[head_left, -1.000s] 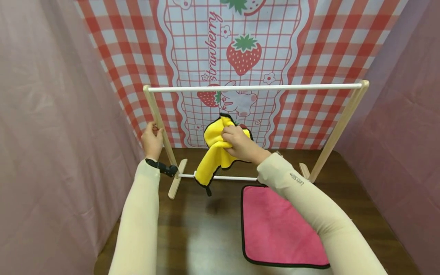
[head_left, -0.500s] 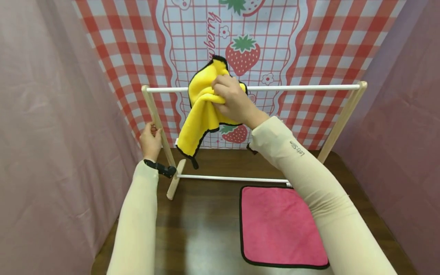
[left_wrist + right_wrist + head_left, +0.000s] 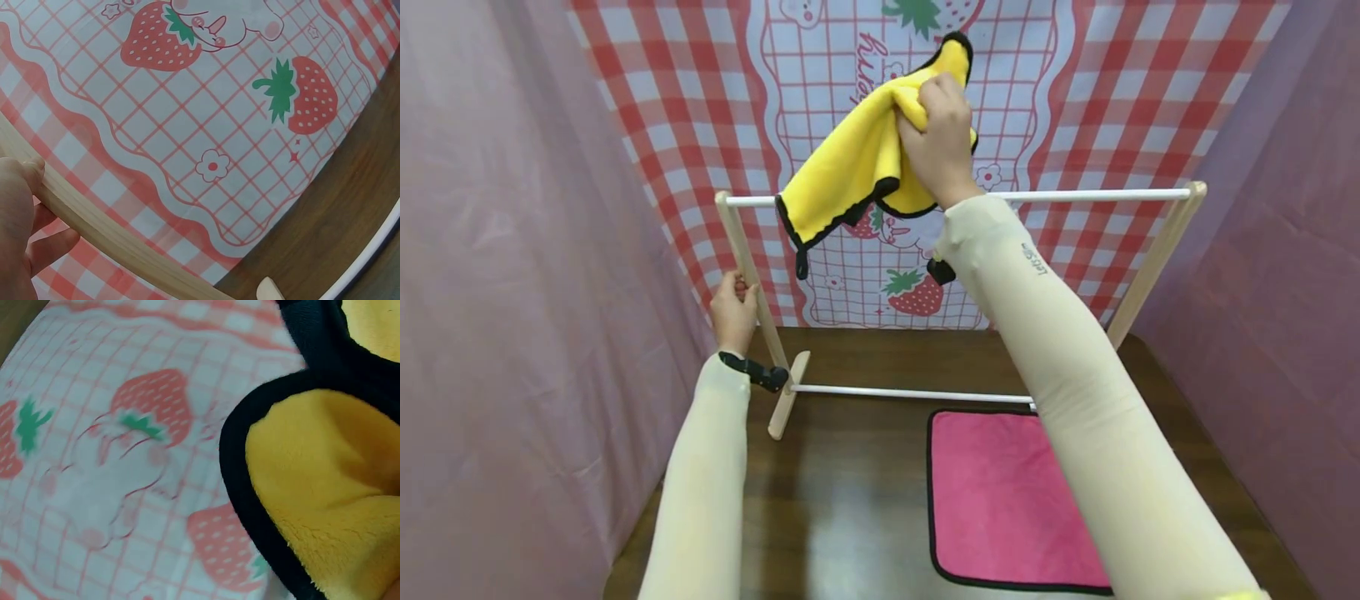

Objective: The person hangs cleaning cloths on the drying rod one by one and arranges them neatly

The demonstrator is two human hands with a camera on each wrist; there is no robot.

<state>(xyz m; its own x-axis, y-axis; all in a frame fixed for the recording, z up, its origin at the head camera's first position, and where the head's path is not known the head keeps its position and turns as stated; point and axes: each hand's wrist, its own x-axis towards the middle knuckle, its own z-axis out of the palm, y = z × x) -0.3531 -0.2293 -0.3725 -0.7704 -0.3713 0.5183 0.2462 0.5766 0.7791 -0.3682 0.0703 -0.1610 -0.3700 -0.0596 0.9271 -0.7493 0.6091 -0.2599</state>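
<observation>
My right hand [image 3: 942, 137] grips a bunched yellow towel [image 3: 857, 150] with black edging, held up above the white top bar [image 3: 1090, 196] of a wooden rack. One corner of the towel, with a small black loop, hangs down to the left and overlaps the bar in the head view. In the right wrist view the yellow cloth [image 3: 325, 469] and its black border fill the right side. My left hand [image 3: 733, 312] pinches the rack's left wooden post [image 3: 747, 250]; the left wrist view shows thumb and fingers around that post [image 3: 94, 225].
A pink towel [image 3: 1007, 492] with black edging lies flat on the dark wooden table [image 3: 850, 500], partly behind my right arm. A lower white bar [image 3: 910, 392] joins the rack's feet. Behind hangs a strawberry-print checked cloth [image 3: 677, 100], with pink curtains [image 3: 535, 292] on both sides.
My right hand has raised the yellow towel from below the top bar to above it, ending slightly to the right. The left hand stays at the post.
</observation>
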